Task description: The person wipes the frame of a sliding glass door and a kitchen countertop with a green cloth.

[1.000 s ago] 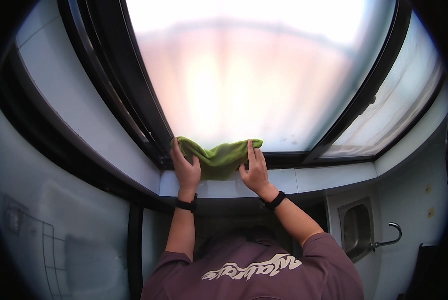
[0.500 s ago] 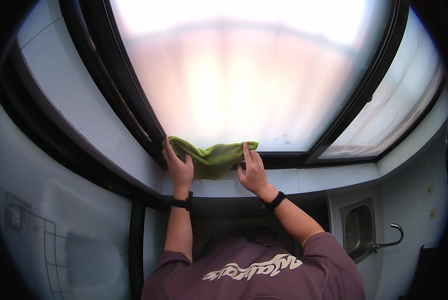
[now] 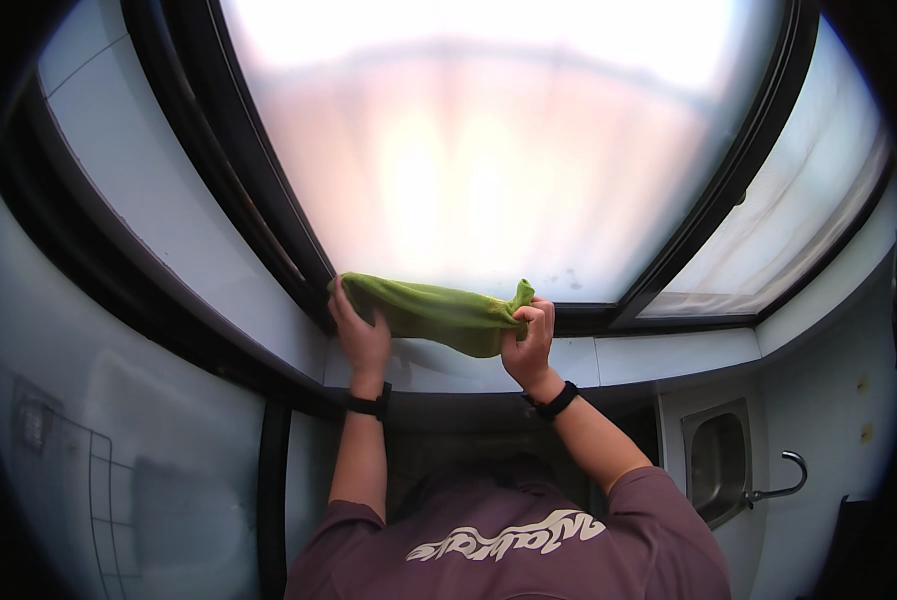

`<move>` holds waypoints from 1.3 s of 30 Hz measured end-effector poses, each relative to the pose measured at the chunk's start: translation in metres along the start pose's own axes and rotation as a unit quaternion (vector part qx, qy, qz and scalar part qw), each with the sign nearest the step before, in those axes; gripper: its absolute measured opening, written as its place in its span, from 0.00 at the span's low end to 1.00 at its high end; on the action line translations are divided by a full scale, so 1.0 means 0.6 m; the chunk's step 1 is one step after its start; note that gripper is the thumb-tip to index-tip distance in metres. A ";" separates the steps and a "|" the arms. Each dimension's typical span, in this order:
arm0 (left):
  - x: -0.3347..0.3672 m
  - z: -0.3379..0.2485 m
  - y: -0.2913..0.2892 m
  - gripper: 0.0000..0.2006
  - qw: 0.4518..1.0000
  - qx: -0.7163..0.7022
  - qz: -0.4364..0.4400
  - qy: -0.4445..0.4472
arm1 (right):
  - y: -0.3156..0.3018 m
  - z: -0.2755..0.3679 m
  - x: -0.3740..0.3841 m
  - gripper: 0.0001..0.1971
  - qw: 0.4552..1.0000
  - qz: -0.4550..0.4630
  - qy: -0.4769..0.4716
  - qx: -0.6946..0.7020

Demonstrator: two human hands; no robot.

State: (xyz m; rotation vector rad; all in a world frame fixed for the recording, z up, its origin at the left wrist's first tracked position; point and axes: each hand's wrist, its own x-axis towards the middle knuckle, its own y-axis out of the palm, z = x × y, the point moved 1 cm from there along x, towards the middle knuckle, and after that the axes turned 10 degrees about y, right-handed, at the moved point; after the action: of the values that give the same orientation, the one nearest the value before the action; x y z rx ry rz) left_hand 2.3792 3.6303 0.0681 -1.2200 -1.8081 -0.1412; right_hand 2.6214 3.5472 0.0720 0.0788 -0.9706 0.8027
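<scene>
A green cloth (image 3: 433,312) stretches between my two hands at the lower edge of a frosted window pane (image 3: 468,180). My left hand (image 3: 362,338) holds its left end beside the lower left corner of the black window frame (image 3: 588,318). My right hand (image 3: 530,340) is closed around the right end, and a bunched tip of cloth sticks up above the fingers. The cloth hangs in front of part of the frame and the white tiled sill (image 3: 658,348). Each wrist wears a black band.
To the right, a metal sink (image 3: 718,460) with a curved tap (image 3: 790,470) is set into a counter. A second window pane (image 3: 768,220) stands at the right. On the left are a tiled wall strip (image 3: 158,170) and a frosted panel (image 3: 168,420) with a wire rack showing.
My right hand has gone from spread fingers on the cloth to a closed grip, a little further right. The cloth is now pulled tauter. My left hand has hardly moved.
</scene>
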 end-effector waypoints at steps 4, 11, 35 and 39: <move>-0.017 -0.016 0.019 0.40 0.999 -0.029 0.031 -0.015 | -0.012 -0.016 0.008 0.13 0.998 -0.055 0.015 0.000; -0.037 -0.033 0.055 0.50 0.997 -0.036 0.063 -0.026 | -0.029 -0.036 0.032 0.14 0.998 0.012 0.046 -0.035; -0.024 0.014 0.061 0.53 0.996 0.070 0.040 -0.037 | -0.006 -0.036 0.041 0.18 0.988 0.135 0.021 -0.073; -0.023 -0.001 0.055 0.50 0.997 0.042 0.022 -0.056 | -0.015 -0.039 0.044 0.17 0.989 0.138 0.009 -0.062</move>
State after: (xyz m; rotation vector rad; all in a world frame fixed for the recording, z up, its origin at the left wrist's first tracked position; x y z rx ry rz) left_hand 2.4065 3.6373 0.0457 -1.2277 -1.8635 0.0280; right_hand 2.6516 3.5650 0.0808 -0.1725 -1.0256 0.9922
